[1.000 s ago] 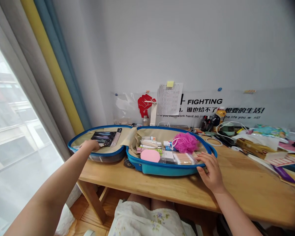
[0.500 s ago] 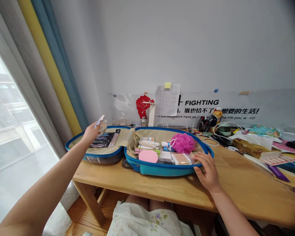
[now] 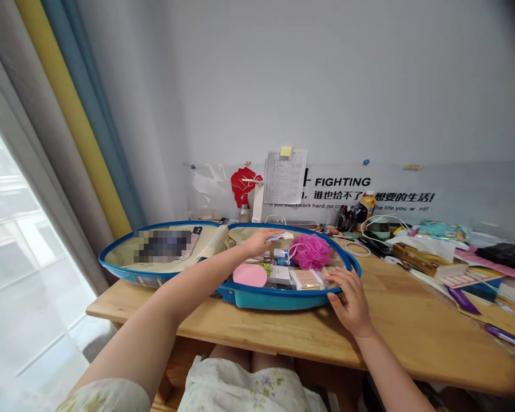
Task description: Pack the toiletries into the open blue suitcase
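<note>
An open blue suitcase (image 3: 278, 300) lies on the wooden table. My left hand (image 3: 261, 242) is over the back of its right half, closed on a small whitish packet (image 3: 280, 237). My right hand (image 3: 349, 294) rests at the right rim, fingers apart, holding nothing. Inside the right half are a pink puff (image 3: 311, 252), a pink oval pad (image 3: 249, 276), a pack of cotton swabs (image 3: 306, 280), a small white box (image 3: 281, 272) and a blue-and-white tube (image 3: 280, 257). In the left half lies a dark flat package (image 3: 165, 245), partly blurred out.
On the right of the table (image 3: 403, 332) are a brown packet (image 3: 420, 260), a tape roll (image 3: 357, 249), cables, papers and a purple pen (image 3: 508, 337). A bottle (image 3: 366, 207) and a white lamp (image 3: 258, 200) stand near the wall. Curtains hang at the left.
My left hand has moved right with the whitish packet, from above the left half to over the right half. My right hand has stayed at the rim. The view has shifted slightly.
</note>
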A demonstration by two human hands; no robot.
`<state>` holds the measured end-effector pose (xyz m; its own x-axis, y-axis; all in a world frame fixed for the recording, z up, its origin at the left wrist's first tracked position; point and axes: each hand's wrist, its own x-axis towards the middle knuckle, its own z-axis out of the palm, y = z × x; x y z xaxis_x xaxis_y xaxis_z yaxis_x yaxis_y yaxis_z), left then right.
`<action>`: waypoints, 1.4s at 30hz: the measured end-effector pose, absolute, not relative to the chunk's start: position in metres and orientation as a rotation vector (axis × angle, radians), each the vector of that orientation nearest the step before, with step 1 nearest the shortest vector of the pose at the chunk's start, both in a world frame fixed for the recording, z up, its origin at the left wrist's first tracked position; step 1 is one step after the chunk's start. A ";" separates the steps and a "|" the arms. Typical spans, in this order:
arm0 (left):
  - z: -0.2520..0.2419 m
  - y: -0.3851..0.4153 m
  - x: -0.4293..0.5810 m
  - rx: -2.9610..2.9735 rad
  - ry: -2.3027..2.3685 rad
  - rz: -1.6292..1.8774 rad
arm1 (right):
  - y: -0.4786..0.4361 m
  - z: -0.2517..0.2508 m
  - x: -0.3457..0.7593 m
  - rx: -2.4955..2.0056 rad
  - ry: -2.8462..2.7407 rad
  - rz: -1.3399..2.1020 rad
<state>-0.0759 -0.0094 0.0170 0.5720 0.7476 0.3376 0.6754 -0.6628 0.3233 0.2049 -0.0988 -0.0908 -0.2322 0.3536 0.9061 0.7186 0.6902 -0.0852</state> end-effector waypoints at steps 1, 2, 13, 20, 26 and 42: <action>0.012 -0.008 -0.071 2.659 1.178 0.604 | -0.099 -0.090 0.205 -0.842 -1.843 -0.437; 0.007 -0.007 -0.067 2.673 1.150 0.527 | -0.100 -0.090 0.204 -0.839 -1.844 -0.445; -0.010 -0.018 -0.065 2.599 1.103 -0.051 | -0.099 -0.087 0.204 -0.819 -1.847 -0.483; 0.018 -0.004 -0.076 2.549 1.381 0.250 | -0.096 -0.090 0.206 -0.815 -1.854 -0.503; 0.049 0.003 -0.196 2.336 2.016 0.418 | -0.097 -0.089 0.207 -0.826 -1.867 -0.498; -0.011 -0.049 -0.333 2.150 2.401 -0.299 | -0.096 -0.092 0.205 -0.879 -1.837 -0.450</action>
